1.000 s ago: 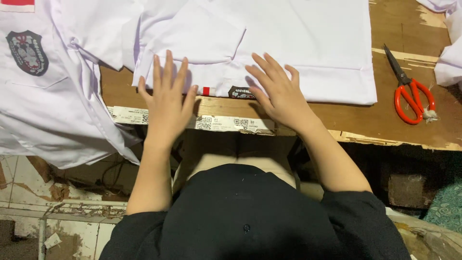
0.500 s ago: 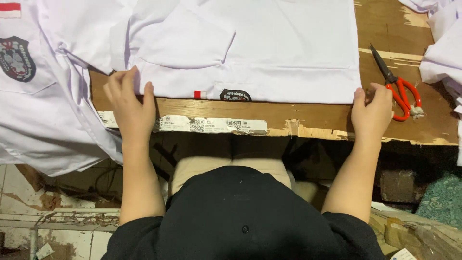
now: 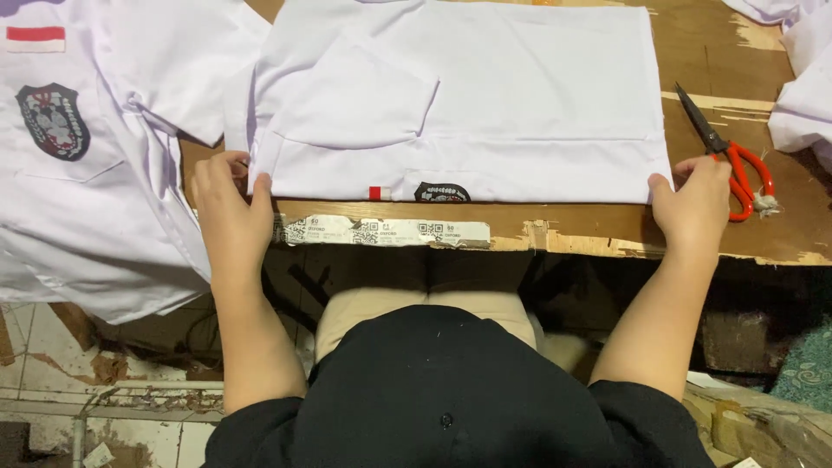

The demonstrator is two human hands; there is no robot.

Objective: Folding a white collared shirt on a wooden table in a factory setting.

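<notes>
Now both hands pinch the near corners of the folded shirt: left hand [image 3: 227, 201] on its left corner, right hand [image 3: 696, 201] on its right. Shirt [image 3: 468, 104] lies crosswise between them on the counter [image 3: 589, 236]; scissors [image 3: 732, 160] just beyond the right hand.

One view only, from a camera worn on the person's head, looking almost straight down over the near edge of the wooden table [image 3: 607, 238]. It sits close: the person's dark top fills the lower middle of the picture, both forearms run upward from it, and the left hand [image 3: 227, 208] and right hand [image 3: 698, 204] lie near mid-height. The table's far side is cut off at the top. At the lower left the view drops past the table edge to the floor [image 3: 52, 381].
</notes>
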